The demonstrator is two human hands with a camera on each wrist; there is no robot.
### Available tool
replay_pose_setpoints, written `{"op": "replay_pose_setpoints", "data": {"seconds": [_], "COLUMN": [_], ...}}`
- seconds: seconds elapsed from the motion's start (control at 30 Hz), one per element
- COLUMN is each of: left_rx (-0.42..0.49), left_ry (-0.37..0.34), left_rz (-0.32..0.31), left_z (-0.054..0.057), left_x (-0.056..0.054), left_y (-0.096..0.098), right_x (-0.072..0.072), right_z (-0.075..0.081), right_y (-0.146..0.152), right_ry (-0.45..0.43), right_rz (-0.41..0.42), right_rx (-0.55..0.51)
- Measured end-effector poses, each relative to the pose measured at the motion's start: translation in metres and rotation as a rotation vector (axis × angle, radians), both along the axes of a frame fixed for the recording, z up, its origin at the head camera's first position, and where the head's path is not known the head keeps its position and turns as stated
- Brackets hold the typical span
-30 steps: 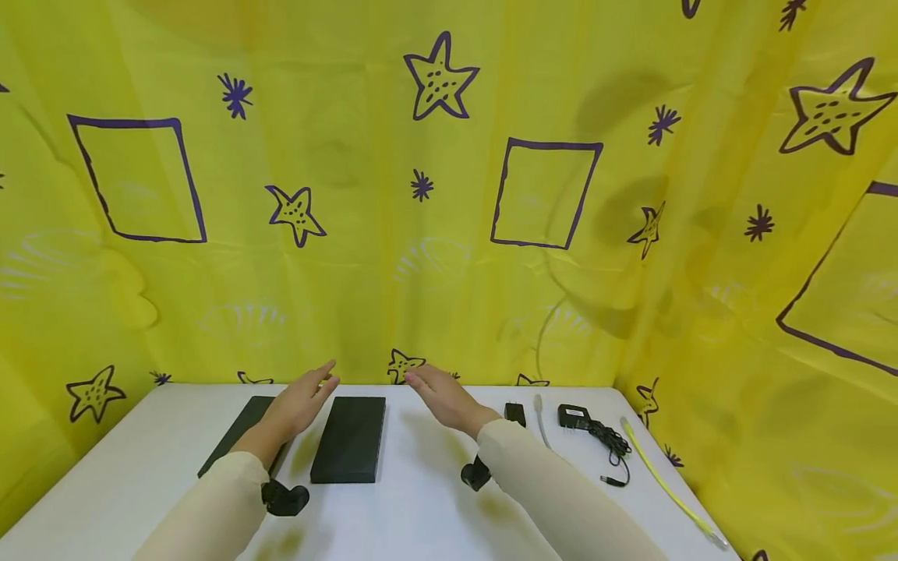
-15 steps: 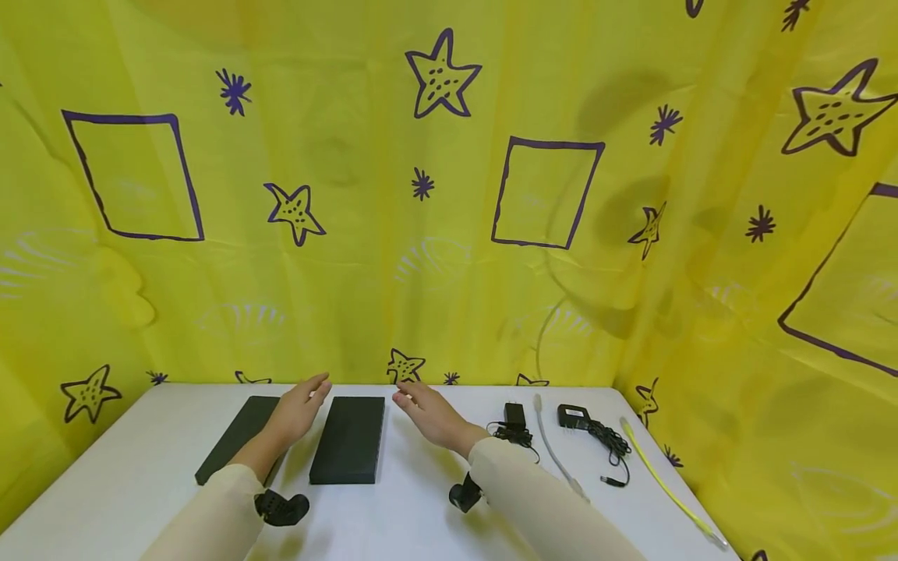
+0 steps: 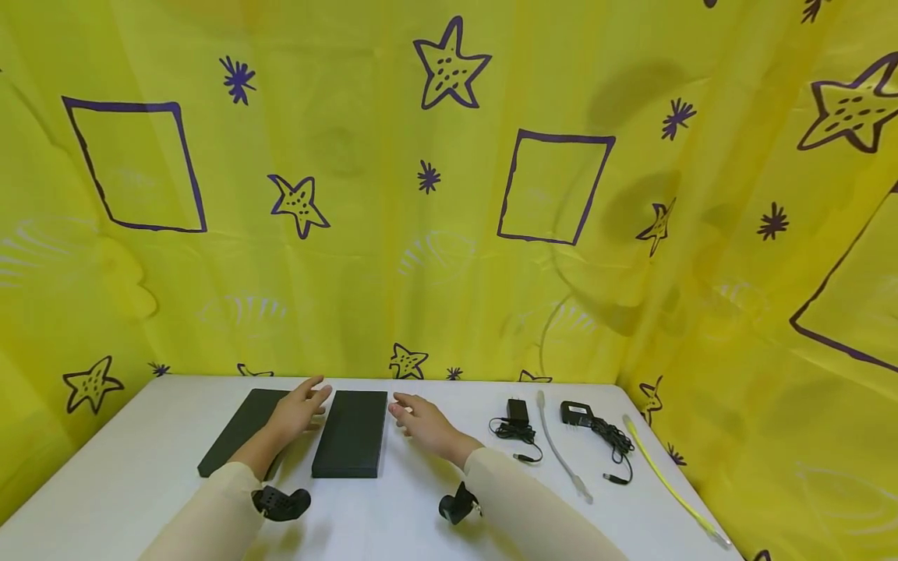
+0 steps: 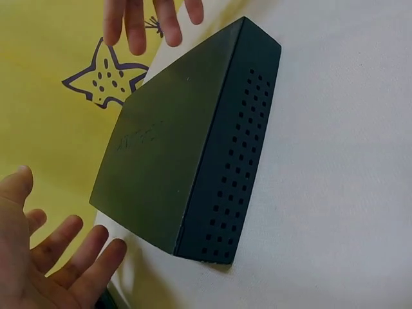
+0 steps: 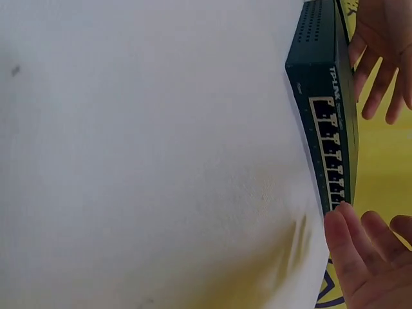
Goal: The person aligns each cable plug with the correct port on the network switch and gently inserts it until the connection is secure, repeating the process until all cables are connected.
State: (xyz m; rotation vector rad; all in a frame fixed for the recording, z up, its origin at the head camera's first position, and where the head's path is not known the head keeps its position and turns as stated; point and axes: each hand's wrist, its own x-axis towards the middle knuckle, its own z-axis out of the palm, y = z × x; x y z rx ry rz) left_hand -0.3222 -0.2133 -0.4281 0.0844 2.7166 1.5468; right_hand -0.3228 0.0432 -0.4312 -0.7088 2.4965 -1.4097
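A dark TP-LINK network switch point(image 3: 351, 434) lies flat on the white table. Its row of ports shows on the side facing the right hand in the right wrist view, and its vented side in the left wrist view. The left hand point(image 3: 298, 411) hovers off its left side, fingers spread and relaxed. On the other side is the right hand point(image 3: 428, 425), loosely bent, with fingertips near the port side. Neither hand holds anything. A second flat dark box point(image 3: 238, 432) lies to the left, partly hidden by the left hand and forearm.
On the right of the table point(image 3: 484, 499) lie a black power adapter point(image 3: 517, 413) with coiled cord, a grey cable point(image 3: 557, 452), another power adapter point(image 3: 577, 414) and a yellow cable point(image 3: 666, 483). A yellow patterned curtain point(image 3: 365, 296) hangs behind the table.
Both hands have lowered toward the network switch, the right one also shifting left. The adapter and grey cable behind the right forearm now show fully. The view has tilted slightly.
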Motion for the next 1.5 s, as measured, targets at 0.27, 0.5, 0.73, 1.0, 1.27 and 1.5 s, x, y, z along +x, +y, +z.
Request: {"op": "replay_pose_setpoints", "data": {"seconds": [0.27,0.5,0.73,1.0,1.27,1.5], "left_rx": [0.032,0.013,-0.029,-0.031,-0.033,0.008], "left_ry": [-0.023,-0.074,-0.095,-0.119,-0.162,-0.205], "left_rz": [0.007,-0.015,-0.016,-0.025,-0.006,-0.004], "left_z": [-0.006,-0.008,-0.008,-0.008,-0.01,-0.01], "left_x": [-0.002,-0.004,-0.004,-0.001,-0.003,-0.006], "left_y": [0.001,0.003,0.004,0.0,0.0,-0.001], "right_x": [0.008,0.013,0.014,0.015,0.016,0.017], "right_z": [-0.008,-0.016,-0.021,-0.029,-0.029,-0.028], "right_y": [-0.007,-0.012,-0.018,-0.029,-0.037,-0.039], "right_ry": [-0.094,-0.145,-0.185,-0.156,-0.179,-0.25], "right_rz": [-0.039,-0.047,-0.073,-0.127,-0.238,-0.282], "right_rx": [-0.065,-0.08,-0.118,-0.198,-0.261,-0.301]}}
